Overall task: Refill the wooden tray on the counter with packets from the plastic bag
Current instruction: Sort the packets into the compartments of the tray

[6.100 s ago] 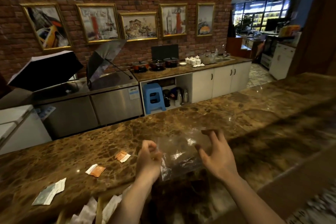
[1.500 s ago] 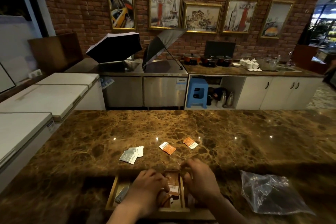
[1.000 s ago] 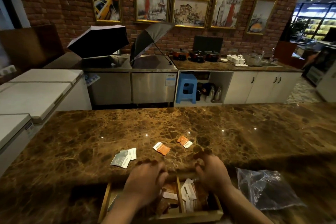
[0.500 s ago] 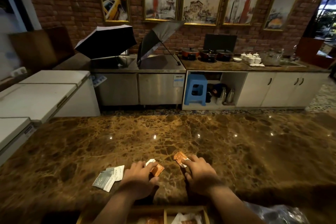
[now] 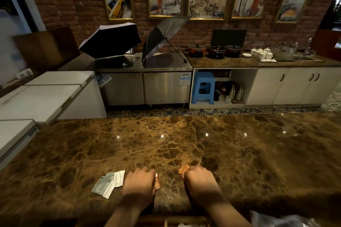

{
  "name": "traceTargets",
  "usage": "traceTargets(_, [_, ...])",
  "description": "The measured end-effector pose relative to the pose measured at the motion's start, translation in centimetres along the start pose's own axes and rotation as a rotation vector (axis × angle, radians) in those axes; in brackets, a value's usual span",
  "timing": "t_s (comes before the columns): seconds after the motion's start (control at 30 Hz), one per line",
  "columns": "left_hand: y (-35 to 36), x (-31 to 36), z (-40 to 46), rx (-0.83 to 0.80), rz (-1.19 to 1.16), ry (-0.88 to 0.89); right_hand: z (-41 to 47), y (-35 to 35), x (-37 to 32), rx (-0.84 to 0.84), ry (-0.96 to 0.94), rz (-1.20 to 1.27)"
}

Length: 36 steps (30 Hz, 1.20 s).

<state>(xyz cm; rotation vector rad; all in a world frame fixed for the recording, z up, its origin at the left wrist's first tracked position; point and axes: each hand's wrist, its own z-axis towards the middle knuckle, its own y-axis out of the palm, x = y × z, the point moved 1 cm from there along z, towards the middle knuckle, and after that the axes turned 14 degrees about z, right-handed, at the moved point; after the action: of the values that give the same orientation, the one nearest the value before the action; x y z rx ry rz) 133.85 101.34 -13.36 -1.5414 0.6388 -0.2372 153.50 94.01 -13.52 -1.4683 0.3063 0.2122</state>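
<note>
Both grips pinched: left hand [image 5: 140, 183] and right hand [image 5: 200, 180], each on an orange packet [image 5: 183, 169].

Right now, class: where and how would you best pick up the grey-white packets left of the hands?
The grey-white packets lie flat and overlapping on the counter. Probably come from above and pinch the raised top-right edge of the upper one.

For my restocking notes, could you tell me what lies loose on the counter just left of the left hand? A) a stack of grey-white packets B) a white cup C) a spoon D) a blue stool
A: the grey-white packets lie flat on the counter just left of the left hand, which is closing on an orange packet.
</note>
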Motion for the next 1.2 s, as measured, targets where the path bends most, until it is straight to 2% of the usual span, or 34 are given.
traceTargets(0.03, [-0.1, 0.0, -0.3, 0.006, 0.006, 0.005, -0.4, 0.0, -0.1, 0.035, -0.015, -0.026])
traceTargets(0.17, [0.0, 0.1, -1.3, 0.030, 0.029, 0.003, -1.4, 0.6, -0.5, -0.017, 0.034, 0.003])
traceTargets(0.33, [-0.6, -0.6, -3.0, 0.026, 0.036, -0.026, -2.5, -0.5, -1.5, 0.133, 0.161, 0.176])
traceTargets(0.5, [-2.4, -2.0, -4.6, 0.027, -0.158, -0.030, -3.7, -3.2, -3.2, 0.171, 0.302, 0.323])
traceTargets(0.6, [-3.7, -2.7, -6.0, 0.073, -0.300, 0.025, -5.5, -4.3, -4.5, 0.233, 0.210, 0.291])
traceTargets(0.73, [-4.5, -2.6, -9.0, 0.126, -0.298, 0.143, -9.1, -4.7, -6.4, 0.302, 0.058, 0.230])
traceTargets(0.87, [-4.1, -2.3, -11.9, 0.177, -0.175, 0.196, -12.1, -3.8, -8.0, 0.160, 0.034, 0.062])
traceTargets(1.1, [-2.8, -1.2, -15.9, 0.101, -0.093, 0.257, -15.9, -1.3, -8.8, -0.112, 0.057, 0.079])
traceTargets(1.2, [-1.8, -1.2, -16.9, 0.048, -0.017, 0.274, -16.4, -1.3, -9.4, -0.077, 0.111, 0.118])
